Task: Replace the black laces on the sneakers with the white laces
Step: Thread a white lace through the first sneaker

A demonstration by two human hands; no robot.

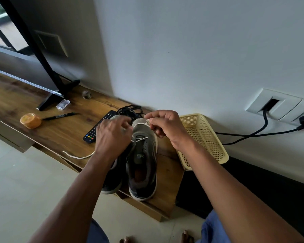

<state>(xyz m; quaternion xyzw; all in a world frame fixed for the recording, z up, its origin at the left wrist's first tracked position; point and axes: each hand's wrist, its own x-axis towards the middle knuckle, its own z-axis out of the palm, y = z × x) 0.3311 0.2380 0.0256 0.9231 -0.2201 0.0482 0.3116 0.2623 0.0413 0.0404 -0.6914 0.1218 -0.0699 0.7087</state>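
Two grey sneakers stand side by side on the wooden shelf [47, 137], toes toward the wall. The right sneaker [142, 165] has a white lace [141, 138] threaded across its lowest eyelets. My left hand [112, 137] pinches one end of this lace over the left sneaker [112, 183], which my arm largely hides. My right hand [162, 126] pinches the other end near the right sneaker's toe. A loose stretch of white lace [77, 156] trails left along the shelf edge. The removed black laces [129, 111] lie heaped behind the toes.
A TV remote [98, 128] lies left of the shoes, with a black pen [60, 116], an orange round tin [30, 120] and a TV stand [49, 100] farther left. A yellow perforated basket [203, 139] sits right of the shoes. Black cables [253, 134] run from wall sockets.
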